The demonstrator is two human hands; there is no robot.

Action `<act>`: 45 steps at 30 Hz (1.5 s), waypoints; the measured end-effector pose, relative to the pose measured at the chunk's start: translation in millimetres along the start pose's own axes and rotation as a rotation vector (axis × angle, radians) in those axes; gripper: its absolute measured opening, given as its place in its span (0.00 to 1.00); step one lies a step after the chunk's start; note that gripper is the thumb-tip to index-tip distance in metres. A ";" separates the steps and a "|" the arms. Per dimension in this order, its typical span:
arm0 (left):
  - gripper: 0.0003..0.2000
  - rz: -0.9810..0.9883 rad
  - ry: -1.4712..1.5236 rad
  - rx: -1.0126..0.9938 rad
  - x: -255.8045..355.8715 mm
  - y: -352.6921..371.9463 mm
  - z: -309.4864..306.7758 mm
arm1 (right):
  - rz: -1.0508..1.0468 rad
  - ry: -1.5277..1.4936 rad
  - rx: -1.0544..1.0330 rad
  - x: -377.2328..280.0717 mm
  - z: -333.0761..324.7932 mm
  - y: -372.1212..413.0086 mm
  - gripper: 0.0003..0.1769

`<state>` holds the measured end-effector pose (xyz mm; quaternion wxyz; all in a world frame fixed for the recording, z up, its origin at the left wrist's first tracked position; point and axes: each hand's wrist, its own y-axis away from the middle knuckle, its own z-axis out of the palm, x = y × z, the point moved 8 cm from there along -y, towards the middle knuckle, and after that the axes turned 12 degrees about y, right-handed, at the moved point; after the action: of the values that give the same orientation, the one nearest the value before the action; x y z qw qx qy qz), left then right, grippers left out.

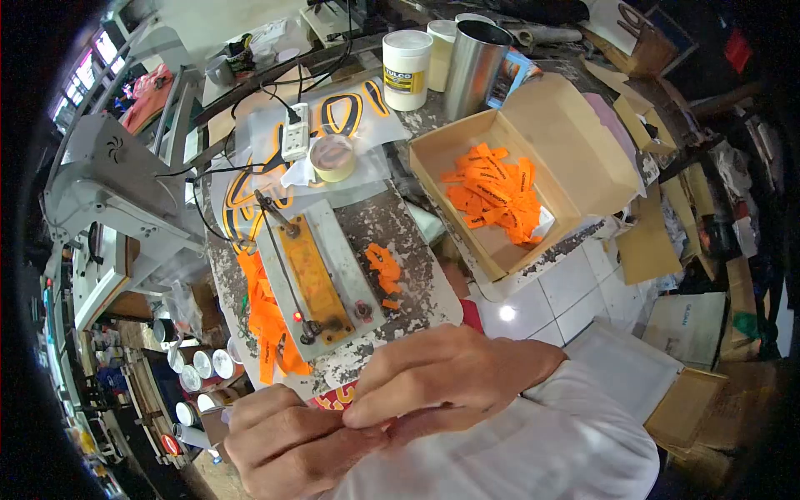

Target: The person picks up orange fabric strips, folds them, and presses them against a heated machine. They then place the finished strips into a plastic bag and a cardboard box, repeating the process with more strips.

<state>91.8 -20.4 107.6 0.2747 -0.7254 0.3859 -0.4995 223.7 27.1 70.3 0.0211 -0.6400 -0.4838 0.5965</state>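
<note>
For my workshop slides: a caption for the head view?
Two hands meet before an orange-plated device, near a box of orange strips.

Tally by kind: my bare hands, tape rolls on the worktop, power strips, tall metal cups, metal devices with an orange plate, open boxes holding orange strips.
Left hand and right hand: 2
Tape roll: 1
Power strip: 1
Tall metal cup: 1
Plated device: 1
Open box of orange strips: 1
Total: 7
</note>
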 end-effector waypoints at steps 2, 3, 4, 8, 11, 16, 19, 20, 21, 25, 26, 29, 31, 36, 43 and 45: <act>0.14 -0.017 -0.059 0.015 1.4 0.5 -1.4 | 0.011 -0.098 -0.026 1.0 -1.3 2.5 0.15; 0.14 -0.020 -0.066 0.018 1.3 2.7 -2.7 | 0.009 -0.103 -0.031 1.9 -5.6 5.4 0.15; 0.13 -0.065 -0.040 0.053 -3.3 6.9 -7.3 | 0.009 -0.105 -0.012 5.5 -10.8 9.3 0.16; 0.09 -0.081 -0.022 0.034 -8.7 5.8 -14.4 | 0.079 -0.004 0.018 6.1 -22.1 0.2 0.19; 0.09 -0.027 -0.019 -0.180 -6.7 -17.0 -9.5 | 0.106 0.095 -0.002 -0.8 -23.1 -21.1 0.20; 0.09 -0.218 -0.093 0.124 -33.0 -41.3 -37.1 | 0.108 0.212 0.034 9.3 -41.7 -49.4 0.18; 0.09 -0.530 0.106 0.243 -77.9 -28.4 -54.6 | 0.128 0.285 0.071 28.5 -56.5 -61.9 0.19; 0.08 -0.555 0.224 0.273 -87.4 -27.4 -51.5 | 0.153 0.312 0.026 35.6 -56.0 -65.5 0.22; 0.08 -0.554 0.221 0.277 -93.7 -28.3 -49.8 | 0.150 0.310 0.023 40.5 -54.4 -70.4 0.22; 0.09 -0.560 0.228 0.198 -104.9 -30.8 -42.5 | 0.179 0.202 0.002 62.7 -43.8 -83.2 0.20; 0.09 -0.581 0.266 0.252 -108.9 -28.9 -45.4 | 0.235 0.097 -0.006 69.8 -42.4 -84.2 0.19; 0.09 -0.633 0.363 0.307 -119.8 -23.3 -52.0 | 0.251 0.161 -0.020 72.3 -46.9 -85.0 0.17; 0.08 -0.668 0.424 0.310 -124.6 -20.6 -53.1 | 0.276 0.148 -0.034 80.2 -48.6 -84.7 0.18; 0.08 -0.629 0.452 0.276 -125.0 -23.6 -51.9 | 0.303 0.142 -0.078 86.4 -46.6 -85.0 0.20; 0.08 -0.618 0.468 0.302 -129.8 -25.0 -49.9 | 0.407 -0.037 -0.022 99.4 -34.3 -90.8 0.11; 0.08 -0.665 0.510 0.338 -136.3 -19.5 -50.4 | 0.434 -0.062 0.001 101.6 -32.4 -92.0 0.10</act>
<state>22.5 103.4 70.6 0.1100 -0.6086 0.1001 -0.7794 176.2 159.3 59.7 -0.1226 -0.7104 -0.3347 0.6068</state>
